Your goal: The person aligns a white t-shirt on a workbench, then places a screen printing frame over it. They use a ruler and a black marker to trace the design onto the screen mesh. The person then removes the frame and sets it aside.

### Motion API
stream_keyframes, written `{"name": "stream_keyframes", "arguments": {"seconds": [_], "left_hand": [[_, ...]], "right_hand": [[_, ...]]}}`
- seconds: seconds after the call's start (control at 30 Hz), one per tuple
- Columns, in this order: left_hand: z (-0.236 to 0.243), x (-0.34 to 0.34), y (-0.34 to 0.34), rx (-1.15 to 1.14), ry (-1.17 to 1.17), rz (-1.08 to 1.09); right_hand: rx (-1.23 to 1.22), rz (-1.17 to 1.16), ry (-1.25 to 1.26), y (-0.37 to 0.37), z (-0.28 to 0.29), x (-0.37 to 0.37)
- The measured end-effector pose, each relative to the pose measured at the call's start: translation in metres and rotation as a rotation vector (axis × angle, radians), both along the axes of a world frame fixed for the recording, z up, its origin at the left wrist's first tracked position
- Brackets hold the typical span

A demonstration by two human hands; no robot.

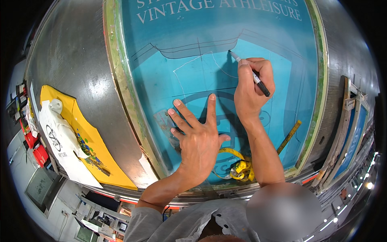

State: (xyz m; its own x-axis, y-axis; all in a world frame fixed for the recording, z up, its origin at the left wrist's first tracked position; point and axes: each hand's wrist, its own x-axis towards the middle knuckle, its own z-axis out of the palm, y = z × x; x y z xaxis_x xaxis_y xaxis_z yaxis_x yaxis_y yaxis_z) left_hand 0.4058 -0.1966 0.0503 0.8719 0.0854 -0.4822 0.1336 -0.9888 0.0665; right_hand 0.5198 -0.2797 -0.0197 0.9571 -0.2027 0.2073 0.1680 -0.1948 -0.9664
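Observation:
A screen-printing frame (117,68) with turquoise mesh (278,76) lies in front of me, its border smeared green. My right hand (252,90) grips a marker pen (262,87) with a grey front and a black end. The pen's tip meets the mesh beside a dark curved line of a drawn garment outline. My left hand (197,143) lies flat on the mesh, fingers spread, over part of a darker printed design. A yellow tape measure (242,170) rests between my forearms, and a length of its strip shows again beyond my right forearm.
The frame sits on a dark metal table (86,52). On its left lie a yellow garment-shaped piece (109,141) with a colourful print and a white printed piece (66,141). Wooden-edged frames (342,133) lean at the right. Pale lettering crosses the mesh's far end.

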Motion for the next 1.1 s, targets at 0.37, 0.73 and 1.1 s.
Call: {"name": "stream_keyframes", "arguments": {"seconds": [0.37, 0.73, 1.1], "left_hand": [[-0.0012, -0.0005, -0.0003, 0.014, -0.007, -0.005], [-0.001, -0.0006, -0.0005, 0.028, -0.028, -0.006], [-0.0007, -0.0007, 0.0001, 0.032, -0.023, -0.003]], "right_hand": [[-0.012, 0.063, 0.018, 0.0009, 0.001, -0.0023], [-0.048, 0.129, -0.055, 0.0032, -0.0025, -0.0009], [-0.061, 0.216, -0.084, 0.0055, -0.0036, 0.0006]]}}
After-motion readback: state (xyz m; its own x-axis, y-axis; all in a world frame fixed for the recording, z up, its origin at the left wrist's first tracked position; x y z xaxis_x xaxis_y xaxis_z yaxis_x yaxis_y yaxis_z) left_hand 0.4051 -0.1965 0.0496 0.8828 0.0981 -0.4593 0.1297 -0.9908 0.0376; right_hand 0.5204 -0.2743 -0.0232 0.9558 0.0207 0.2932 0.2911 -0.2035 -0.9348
